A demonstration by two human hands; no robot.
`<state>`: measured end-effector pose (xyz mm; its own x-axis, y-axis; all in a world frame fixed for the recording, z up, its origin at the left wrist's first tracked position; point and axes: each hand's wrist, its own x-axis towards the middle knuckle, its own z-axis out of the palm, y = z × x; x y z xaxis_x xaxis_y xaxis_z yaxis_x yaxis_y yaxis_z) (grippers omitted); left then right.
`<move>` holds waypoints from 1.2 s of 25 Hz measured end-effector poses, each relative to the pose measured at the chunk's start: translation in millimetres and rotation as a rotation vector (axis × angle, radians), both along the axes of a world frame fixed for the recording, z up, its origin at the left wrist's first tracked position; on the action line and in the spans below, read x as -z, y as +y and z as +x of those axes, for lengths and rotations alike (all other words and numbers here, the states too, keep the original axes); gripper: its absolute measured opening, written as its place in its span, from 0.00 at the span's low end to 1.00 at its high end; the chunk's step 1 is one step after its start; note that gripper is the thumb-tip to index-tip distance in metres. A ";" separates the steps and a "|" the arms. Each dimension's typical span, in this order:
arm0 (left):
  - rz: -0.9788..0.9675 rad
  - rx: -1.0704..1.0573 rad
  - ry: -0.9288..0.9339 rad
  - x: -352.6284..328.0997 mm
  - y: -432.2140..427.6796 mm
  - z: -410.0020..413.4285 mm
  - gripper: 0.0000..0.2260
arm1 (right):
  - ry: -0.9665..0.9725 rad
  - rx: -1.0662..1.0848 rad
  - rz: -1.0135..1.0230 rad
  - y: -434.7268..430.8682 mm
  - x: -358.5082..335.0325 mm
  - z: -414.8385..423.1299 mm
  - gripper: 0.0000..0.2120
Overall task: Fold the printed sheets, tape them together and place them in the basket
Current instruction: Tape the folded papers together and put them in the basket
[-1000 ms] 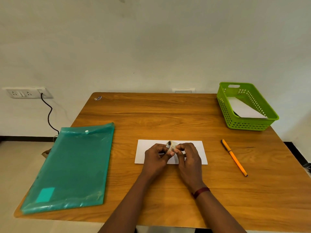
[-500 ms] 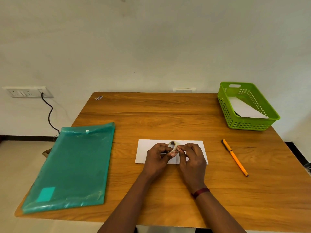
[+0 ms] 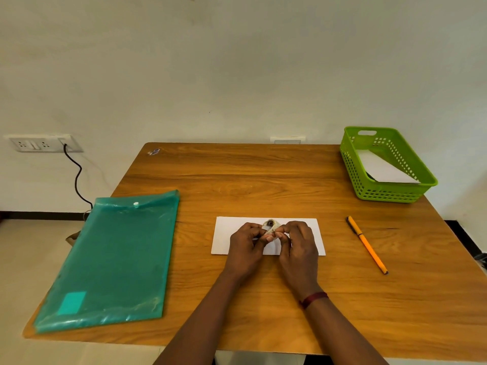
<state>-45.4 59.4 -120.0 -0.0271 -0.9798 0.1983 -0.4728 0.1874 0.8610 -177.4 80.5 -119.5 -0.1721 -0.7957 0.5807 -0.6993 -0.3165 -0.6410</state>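
Wooden table (image 3: 263, 180), basket (image 3: 390, 192) near right edge

Plain off-white wall (image 3: 237, 61), wooden table (image 3: 250, 180) pushed against it, white switch-and-socket plate (image 3: 39, 144) at left, black cable (image 3: 76, 177) hanging from it, dark skirting (image 3: 39, 215), pale tiled floor (image 3: 31, 259), soft even light.

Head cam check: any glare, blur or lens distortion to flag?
Head view: light soft and even, shadows faint; sheen streaks on the green folder near its front edge; wide-angle skew on the basket and table edges; tape roll, gripped by left hand and right hand, small and soft.
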 end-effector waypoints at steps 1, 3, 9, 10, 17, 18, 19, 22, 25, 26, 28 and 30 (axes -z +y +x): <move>-0.005 -0.007 -0.007 0.2 0.2 -0.3 0.06 | 0.006 -0.002 -0.005 0.3 0.0 0.3 0.07; -0.004 -0.019 -0.009 0.1 0.9 -0.7 0.06 | 0.016 0.001 -0.019 0.7 -0.1 0.4 0.07; 0.007 -0.035 -0.010 -0.5 0.6 -1.7 0.06 | 0.013 -0.019 -0.026 1.0 2.6 -0.6 0.08; 0.011 -0.037 -0.015 -0.7 0.2 -1.6 0.06 | 0.019 -0.031 -0.028 1.0 2.8 -0.7 0.08; 0.025 -0.043 -0.032 -0.7 -0.6 -2.3 0.06 | 0.056 -0.061 -0.052 2.1 3.5 -0.3 0.11; 0.022 -0.042 -0.037 -0.2 -0.9 -2.4 0.05 | 0.066 -0.061 -0.057 2.6 3.8 -0.3 0.12; 0.020 -0.042 -0.037 0.3 -1.2 -2.3 0.05 | 0.077 -0.061 -0.061 3.0 4.0 -0.1 0.12; 0.037 -0.047 -0.036 1.4 -2.4 -1.7 0.04 | 0.099 -0.068 -0.068 3.6 3.7 -0.3 0.12; 0.056 -0.043 -0.054 2.2 -3.6 -2.8 0.05 | 0.085 -0.075 -0.062 4.6 1.7 -0.4 0.11; 0.053 -0.042 -0.055 2.1 -3.8 -3.0 0.05 | 0.074 -0.074 -0.063 4.8 1.1 -0.6 0.10; 0.037 -0.038 -0.017 1.0 -3.1 -2.1 0.04 | 0.023 -0.068 -0.065 4.8 0.4 -1.4 0.08; 0.016 -0.007 0.040 -1.3 -1.4 -0.3 0.04 | -0.065 -0.046 -0.046 2.8 1.2 -3.8 0.06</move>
<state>-45.7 58.0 -118.8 -0.0123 -0.9830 0.1834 -0.4392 0.1701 0.8821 -181.2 83.3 -120.7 -0.1747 -0.7762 0.6058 -0.6410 -0.3774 -0.6683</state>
